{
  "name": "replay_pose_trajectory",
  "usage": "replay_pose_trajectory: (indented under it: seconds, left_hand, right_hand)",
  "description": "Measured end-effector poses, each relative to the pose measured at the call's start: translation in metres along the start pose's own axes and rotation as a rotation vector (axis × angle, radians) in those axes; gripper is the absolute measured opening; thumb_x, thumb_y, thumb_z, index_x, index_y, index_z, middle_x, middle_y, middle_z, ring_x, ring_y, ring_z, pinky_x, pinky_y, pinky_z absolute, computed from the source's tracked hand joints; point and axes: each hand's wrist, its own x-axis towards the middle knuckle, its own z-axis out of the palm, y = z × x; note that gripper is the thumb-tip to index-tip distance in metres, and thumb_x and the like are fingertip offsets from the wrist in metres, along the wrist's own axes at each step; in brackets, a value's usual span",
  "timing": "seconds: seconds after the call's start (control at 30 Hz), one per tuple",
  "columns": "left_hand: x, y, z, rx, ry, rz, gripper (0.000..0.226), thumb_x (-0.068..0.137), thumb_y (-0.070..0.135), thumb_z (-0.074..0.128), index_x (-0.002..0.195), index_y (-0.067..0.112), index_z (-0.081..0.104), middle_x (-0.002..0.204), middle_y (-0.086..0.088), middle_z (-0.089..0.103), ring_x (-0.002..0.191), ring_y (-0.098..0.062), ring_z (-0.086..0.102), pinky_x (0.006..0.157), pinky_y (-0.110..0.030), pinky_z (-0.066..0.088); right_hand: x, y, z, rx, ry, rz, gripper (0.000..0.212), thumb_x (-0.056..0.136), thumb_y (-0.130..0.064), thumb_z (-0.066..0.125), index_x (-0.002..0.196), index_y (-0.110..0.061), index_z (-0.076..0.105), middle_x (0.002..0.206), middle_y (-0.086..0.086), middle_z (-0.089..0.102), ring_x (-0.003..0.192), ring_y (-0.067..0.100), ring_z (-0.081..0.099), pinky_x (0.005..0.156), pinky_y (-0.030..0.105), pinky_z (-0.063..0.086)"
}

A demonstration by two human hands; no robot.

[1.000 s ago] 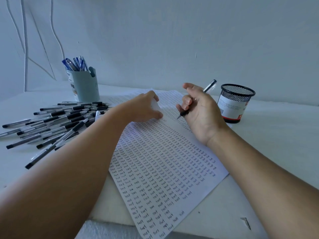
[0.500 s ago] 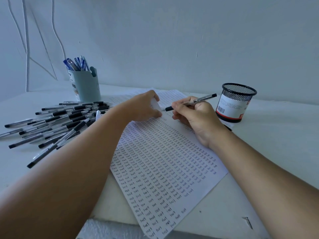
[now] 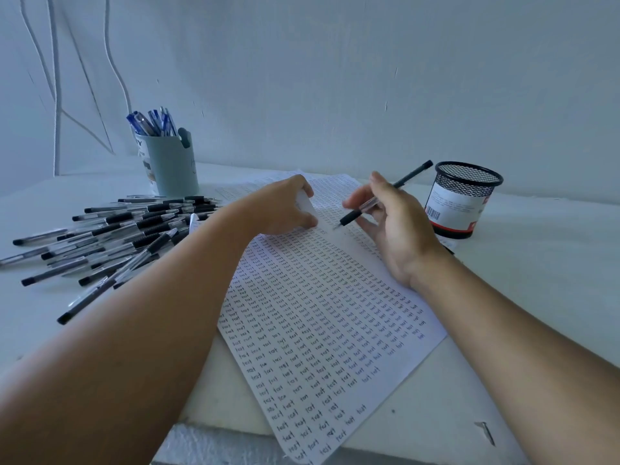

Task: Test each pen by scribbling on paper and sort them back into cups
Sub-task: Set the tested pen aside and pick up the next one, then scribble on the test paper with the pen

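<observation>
2 hands over the paper (image 3: 322, 317) right now: my right hand (image 3: 396, 226) has a pinching grip on a black pen (image 3: 382, 199), tip just above the sheet of scribbled "test" rows, and my left hand (image 3: 285, 209) curls its grip round something small and white. Loads of black pens (image 3: 110, 236) are piled on the surface (image 3: 536, 297) to my left near the grey cup (image 3: 169, 166) of blue pens (image 3: 152, 122), with the mesh cup (image 3: 464, 199) just right of my right hand.
</observation>
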Motion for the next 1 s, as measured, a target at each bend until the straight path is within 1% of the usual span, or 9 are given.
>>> replay_pose_trajectory:
  seconds: [0.1, 0.2, 0.3, 0.5, 0.7, 0.8, 0.87, 0.9, 1.0]
  left_hand:
    - [0.0, 0.001, 0.0, 0.007, -0.002, 0.005, 0.053, 0.091, 0.035, 0.076, 0.136, 0.025, 0.049, 0.123, 0.0, 0.055, 0.1, -0.02, 0.056, 0.078, -0.031, 0.041]
    - [0.0, 0.001, 0.0, 0.016, 0.005, 0.001, 0.053, 0.091, 0.036, 0.076, 0.136, 0.026, 0.05, 0.119, 0.001, 0.054, 0.099, -0.019, 0.055, 0.07, -0.027, 0.039]
    - [-0.001, 0.002, 0.001, 0.019, 0.01, -0.003, 0.052, 0.091, 0.036, 0.076, 0.135, 0.027, 0.05, 0.116, 0.002, 0.053, 0.098, -0.019, 0.054, 0.067, -0.025, 0.037]
    - [-0.001, 0.003, 0.001, 0.016, 0.005, -0.019, 0.052, 0.091, 0.035, 0.075, 0.135, 0.028, 0.05, 0.122, 0.001, 0.054, 0.102, -0.02, 0.056, 0.079, -0.032, 0.042]
    - [-0.002, 0.004, 0.003, 0.022, 0.011, -0.009, 0.049, 0.092, 0.034, 0.074, 0.134, 0.028, 0.051, 0.119, 0.0, 0.055, 0.1, -0.02, 0.057, 0.078, -0.033, 0.044]
    - [-0.002, 0.004, 0.003, 0.044, 0.031, 0.0, 0.042, 0.096, 0.029, 0.068, 0.134, 0.028, 0.051, 0.118, 0.001, 0.054, 0.099, -0.02, 0.055, 0.075, -0.032, 0.041]
    - [-0.001, 0.004, 0.004, 0.052, 0.044, 0.009, 0.039, 0.098, 0.026, 0.065, 0.134, 0.029, 0.051, 0.116, 0.002, 0.053, 0.098, -0.019, 0.055, 0.07, -0.03, 0.04]
    - [-0.001, 0.004, 0.004, 0.051, 0.047, 0.016, 0.039, 0.098, 0.025, 0.065, 0.134, 0.029, 0.052, 0.116, 0.002, 0.054, 0.098, -0.019, 0.056, 0.069, -0.029, 0.04]
    - [-0.001, 0.003, 0.004, 0.039, 0.049, 0.029, 0.04, 0.097, 0.024, 0.066, 0.134, 0.028, 0.052, 0.119, 0.001, 0.054, 0.096, -0.016, 0.056, 0.068, -0.027, 0.041]
  right_hand:
    - [-0.001, -0.008, 0.003, 0.296, 0.024, -0.016, 0.031, 0.112, -0.03, 0.043, 0.091, -0.012, 0.058, 0.068, 0.003, 0.052, 0.068, 0.019, 0.058, 0.089, 0.037, 0.054]
    - [-0.007, -0.018, 0.004, 0.488, -0.042, 0.109, 0.055, 0.1, -0.065, 0.045, 0.081, -0.015, 0.054, 0.065, 0.0, 0.029, 0.057, 0.015, 0.031, 0.087, 0.036, 0.048]
    - [-0.012, -0.023, 0.0, 0.573, -0.093, 0.179, 0.078, 0.086, -0.087, 0.039, 0.066, -0.012, 0.047, 0.069, 0.004, 0.023, 0.06, 0.019, 0.027, 0.093, 0.039, 0.044]
    - [-0.009, -0.022, -0.002, 0.637, -0.12, 0.208, 0.058, 0.091, -0.063, 0.033, 0.062, -0.013, 0.032, 0.072, 0.004, 0.015, 0.065, 0.023, 0.018, 0.08, 0.038, 0.04]
    - [-0.012, -0.021, -0.002, 0.712, -0.104, 0.253, 0.077, 0.076, -0.09, 0.051, 0.078, -0.013, 0.055, 0.071, 0.001, 0.029, 0.062, 0.018, 0.031, 0.094, 0.041, 0.045]
    - [-0.009, -0.02, 0.001, 0.657, -0.038, 0.247, 0.053, 0.088, -0.067, 0.063, 0.086, -0.014, 0.057, 0.064, -0.002, 0.028, 0.056, 0.014, 0.031, 0.093, 0.039, 0.051]
    - [-0.005, -0.016, 0.002, 0.597, -0.003, 0.233, 0.033, 0.102, -0.041, 0.058, 0.093, -0.01, 0.062, 0.06, -0.002, 0.032, 0.054, 0.012, 0.035, 0.095, 0.04, 0.053]
    - [-0.005, -0.015, 0.002, 0.568, -0.002, 0.236, 0.034, 0.106, -0.037, 0.051, 0.096, -0.008, 0.066, 0.061, -0.001, 0.038, 0.057, 0.013, 0.04, 0.096, 0.039, 0.052]
    - [-0.002, -0.012, 0.0, 0.329, 0.025, 0.198, 0.058, 0.108, -0.055, 0.037, 0.098, -0.012, 0.075, 0.068, 0.001, 0.047, 0.063, 0.013, 0.047, 0.089, 0.038, 0.049]
